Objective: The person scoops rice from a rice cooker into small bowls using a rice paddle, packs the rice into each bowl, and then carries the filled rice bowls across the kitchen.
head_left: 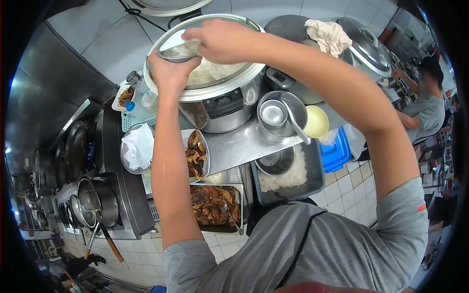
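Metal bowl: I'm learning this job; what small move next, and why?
Perhaps level the rice in the metal bowl with the white tool: the left hand holds the bowl over the open cooker, the right hand the tool at its rim.

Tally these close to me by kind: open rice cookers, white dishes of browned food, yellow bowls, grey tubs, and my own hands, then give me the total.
Open rice cooker: 1
White dishes of browned food: 2
Yellow bowl: 1
Grey tub: 1
Your left hand and right hand: 2
Total: 7
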{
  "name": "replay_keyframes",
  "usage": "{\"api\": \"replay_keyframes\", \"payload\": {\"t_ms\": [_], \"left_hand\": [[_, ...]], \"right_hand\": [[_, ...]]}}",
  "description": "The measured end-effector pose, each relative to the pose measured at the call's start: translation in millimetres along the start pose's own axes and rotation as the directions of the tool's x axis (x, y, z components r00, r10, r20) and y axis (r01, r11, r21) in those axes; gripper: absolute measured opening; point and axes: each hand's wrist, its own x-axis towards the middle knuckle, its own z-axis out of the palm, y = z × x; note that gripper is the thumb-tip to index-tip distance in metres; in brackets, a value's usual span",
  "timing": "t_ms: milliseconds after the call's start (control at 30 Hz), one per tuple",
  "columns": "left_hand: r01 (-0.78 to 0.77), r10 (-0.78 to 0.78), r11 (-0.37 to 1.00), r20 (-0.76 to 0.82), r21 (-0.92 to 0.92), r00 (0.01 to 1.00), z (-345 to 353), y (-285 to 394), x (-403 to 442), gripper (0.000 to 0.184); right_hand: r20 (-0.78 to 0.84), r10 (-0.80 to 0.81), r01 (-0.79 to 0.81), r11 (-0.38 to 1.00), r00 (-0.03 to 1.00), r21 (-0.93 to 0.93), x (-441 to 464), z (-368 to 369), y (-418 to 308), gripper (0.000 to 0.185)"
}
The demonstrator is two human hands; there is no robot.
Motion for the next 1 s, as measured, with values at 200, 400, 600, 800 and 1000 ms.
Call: {"api": "replay_keyframes", "payload": {"t_ms": [200,400,600,800,1000], "left_hand": [[0.028,-0.014,0.992,0.115,-0.125,0.993,1,-9,3,0.104],[0.127,-0.020,0.930,0.295,-0.346,0.955,-7,13,4,0.097],[0.017,0.042,0.943,0.170,-0.333,0.985,-4,2,1,0.092],[-0.051,0.073,0.935,0.048,-0.350,0.996,-2,3,-5,0.098],[-0.097,0.113,0.948,0.036,-0.302,0.993,1,-1,-7,0.101]], "right_hand": [[0.029,0.234,-0.222,0.863,0.972,0.454,1,15,36,0.046],[-0.109,0.194,-0.084,0.775,0.975,0.627,-18,-4,48,0.042],[-0.148,-0.072,0.141,0.830,0.986,0.539,-21,13,60,0.039],[0.015,0.010,-0.017,0.771,1.000,0.637,5,4,60,0.039],[-0.154,-0.133,0.167,0.957,0.979,0.238,-9,-7,38,0.037]]}}
